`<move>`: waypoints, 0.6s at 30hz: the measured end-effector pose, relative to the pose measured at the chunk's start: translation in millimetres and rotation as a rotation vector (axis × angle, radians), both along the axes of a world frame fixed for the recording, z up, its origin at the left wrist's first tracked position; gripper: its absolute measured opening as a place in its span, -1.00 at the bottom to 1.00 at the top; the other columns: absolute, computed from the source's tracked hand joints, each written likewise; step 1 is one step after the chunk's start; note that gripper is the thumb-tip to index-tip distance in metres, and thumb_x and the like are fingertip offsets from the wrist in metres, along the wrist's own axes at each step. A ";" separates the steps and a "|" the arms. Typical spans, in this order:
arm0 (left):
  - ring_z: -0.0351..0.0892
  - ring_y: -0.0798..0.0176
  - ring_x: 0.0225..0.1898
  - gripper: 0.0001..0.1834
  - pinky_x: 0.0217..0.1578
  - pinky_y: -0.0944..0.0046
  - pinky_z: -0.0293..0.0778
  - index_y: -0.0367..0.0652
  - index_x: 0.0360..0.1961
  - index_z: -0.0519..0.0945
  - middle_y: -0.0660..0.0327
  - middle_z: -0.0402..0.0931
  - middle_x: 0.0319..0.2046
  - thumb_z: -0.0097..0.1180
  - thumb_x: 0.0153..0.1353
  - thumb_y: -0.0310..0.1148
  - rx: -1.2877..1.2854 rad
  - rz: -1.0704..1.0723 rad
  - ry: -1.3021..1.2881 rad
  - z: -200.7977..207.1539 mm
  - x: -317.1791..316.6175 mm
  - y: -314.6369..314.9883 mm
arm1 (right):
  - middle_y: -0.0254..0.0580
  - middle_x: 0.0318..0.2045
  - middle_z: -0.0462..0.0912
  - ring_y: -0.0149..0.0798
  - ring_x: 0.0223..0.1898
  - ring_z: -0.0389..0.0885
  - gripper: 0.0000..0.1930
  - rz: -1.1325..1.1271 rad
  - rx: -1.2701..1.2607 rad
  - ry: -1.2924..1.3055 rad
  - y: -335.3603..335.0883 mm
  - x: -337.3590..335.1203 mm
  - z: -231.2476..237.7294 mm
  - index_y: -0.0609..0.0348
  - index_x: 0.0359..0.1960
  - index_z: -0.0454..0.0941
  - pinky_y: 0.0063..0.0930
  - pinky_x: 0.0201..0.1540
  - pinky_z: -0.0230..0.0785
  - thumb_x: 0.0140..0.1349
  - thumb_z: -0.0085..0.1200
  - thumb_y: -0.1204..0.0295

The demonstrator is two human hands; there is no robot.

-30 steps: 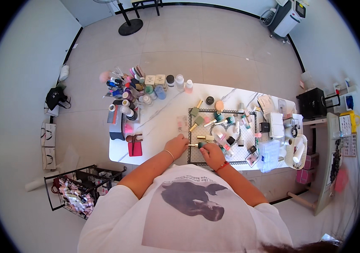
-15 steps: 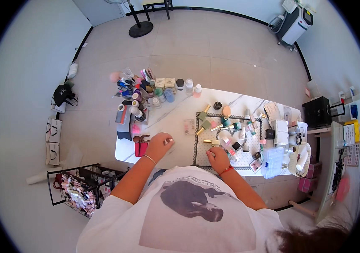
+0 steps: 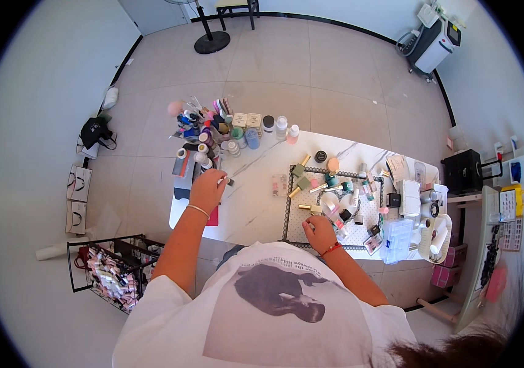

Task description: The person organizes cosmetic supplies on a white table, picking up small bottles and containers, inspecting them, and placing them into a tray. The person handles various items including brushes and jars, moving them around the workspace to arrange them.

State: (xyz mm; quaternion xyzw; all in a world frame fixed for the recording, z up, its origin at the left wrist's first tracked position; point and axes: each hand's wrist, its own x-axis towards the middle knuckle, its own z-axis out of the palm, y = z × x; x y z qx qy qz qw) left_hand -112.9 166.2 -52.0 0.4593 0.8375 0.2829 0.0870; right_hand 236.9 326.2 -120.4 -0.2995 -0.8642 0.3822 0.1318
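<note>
While hands (image 3: pixel 206 189) (image 3: pixel 319 233) curl, grasp unclear, cylindrical gold cap (image 3: pixel 304 207), lacy-edged mat (image 3: pixel 294 227), marbled tabletop (image 3: pixel 246 208)

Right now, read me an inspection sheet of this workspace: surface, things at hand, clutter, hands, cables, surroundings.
Surface: white marbled table, lace-edged mat on its right half.
Things at hand: gold-capped bottle near the right hand; small dark item near the left hand.
Clutter: bottles crowd the far left corner; clear box at right.
Hands: both bent; whether holding anything, unclear.
Cables: nothing seen on the table.
Surroundings: fan base, wheeled machine, black bag.
</note>
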 end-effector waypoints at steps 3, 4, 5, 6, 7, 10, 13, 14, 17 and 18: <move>0.65 0.02 -0.31 -0.81 -0.24 0.12 0.55 -0.20 -0.25 0.68 0.10 0.64 -0.29 0.28 0.20 -0.31 -0.018 -0.040 0.047 7.0 -7.6 15.1 | 0.05 -0.33 0.66 0.13 -0.19 0.59 -0.78 0.011 -0.008 -0.045 1.1 -0.2 2.0 0.25 -0.34 0.64 -0.06 -0.07 0.40 0.26 0.17 0.32; 0.65 0.04 -0.35 -0.80 -0.27 0.14 0.55 -0.22 -0.25 0.67 0.09 0.64 -0.29 0.29 0.19 -0.31 -0.013 -0.061 0.073 9.2 -8.6 19.4 | 0.05 -0.32 0.67 0.13 -0.17 0.59 -0.78 0.016 -0.010 -0.067 1.5 -0.4 2.8 0.25 -0.32 0.64 -0.07 -0.06 0.41 0.26 0.17 0.31; 0.65 0.05 -0.35 -0.80 -0.27 0.14 0.55 -0.21 -0.25 0.67 0.10 0.64 -0.29 0.28 0.20 -0.31 -0.032 -0.063 0.053 11.4 -8.6 23.4 | 0.06 -0.29 0.67 0.13 -0.15 0.59 -0.77 0.017 -0.004 -0.036 1.2 -0.3 3.6 0.25 -0.29 0.64 -0.07 -0.04 0.41 0.27 0.17 0.30; 0.65 0.05 -0.36 -0.80 -0.27 0.14 0.55 -0.21 -0.25 0.67 0.10 0.64 -0.29 0.28 0.20 -0.30 -0.052 -0.066 0.034 14.5 -7.7 27.8 | 0.06 -0.26 0.67 0.12 -0.13 0.59 -0.76 0.017 0.002 -0.006 0.3 -0.7 6.6 0.25 -0.25 0.64 -0.08 -0.03 0.41 0.28 0.16 0.29; 0.66 0.06 -0.36 -0.80 -0.27 0.14 0.55 -0.20 -0.25 0.67 0.11 0.65 -0.29 0.28 0.21 -0.30 -0.073 -0.070 0.014 16.1 -6.3 31.1 | 0.06 -0.24 0.68 0.12 -0.10 0.59 -0.75 0.016 0.008 0.025 -0.3 -1.0 9.1 0.25 -0.22 0.64 -0.09 -0.01 0.41 0.29 0.16 0.28; 0.66 0.07 -0.37 -0.80 -0.29 0.14 0.54 -0.18 -0.26 0.68 0.11 0.64 -0.30 0.28 0.21 -0.28 -0.069 -0.081 0.004 6.2 3.5 35.7 | 0.07 -0.16 0.68 0.12 -0.05 0.59 -0.70 -0.043 -0.102 0.077 5.7 -1.4 13.2 0.25 -0.13 0.63 -0.10 0.04 0.41 0.33 0.15 0.23; 0.66 0.07 -0.37 -0.80 -0.29 0.13 0.53 -0.17 -0.28 0.68 0.11 0.64 -0.30 0.29 0.19 -0.27 -0.083 -0.150 0.013 2.1 19.6 35.9 | 0.07 -0.15 0.67 0.12 -0.04 0.59 -0.68 -0.009 -0.129 0.011 17.7 2.3 11.3 0.25 -0.12 0.63 -0.11 0.07 0.40 0.35 0.13 0.22; 0.65 0.07 -0.38 -0.80 -0.29 0.12 0.53 -0.17 -0.28 0.67 0.11 0.63 -0.31 0.29 0.19 -0.26 -0.078 -0.176 -0.013 -0.7 24.8 34.6 | 0.07 -0.14 0.67 0.12 -0.03 0.60 -0.68 0.005 -0.121 -0.029 18.0 5.2 11.5 0.25 -0.11 0.63 -0.12 0.08 0.40 0.35 0.13 0.22; 0.64 0.06 -0.37 -0.80 -0.28 0.10 0.52 -0.16 -0.31 0.67 0.11 0.61 -0.34 0.29 0.19 -0.25 -0.089 -0.252 -0.077 -7.5 45.2 31.1 | 0.07 -0.12 0.68 0.10 -0.01 0.60 -0.68 0.026 -0.137 -0.111 21.3 9.8 22.7 0.25 -0.09 0.63 -0.15 0.09 0.40 0.35 0.13 0.22; 0.64 0.05 -0.36 -0.80 -0.28 0.09 0.52 -0.16 -0.31 0.67 0.11 0.60 -0.35 0.29 0.20 -0.25 -0.117 -0.282 -0.084 -4.5 54.4 30.4 | 0.07 -0.12 0.68 0.09 0.00 0.60 -0.68 0.013 -0.174 -0.109 22.7 14.5 20.8 0.25 -0.09 0.63 -0.15 0.10 0.40 0.35 0.13 0.22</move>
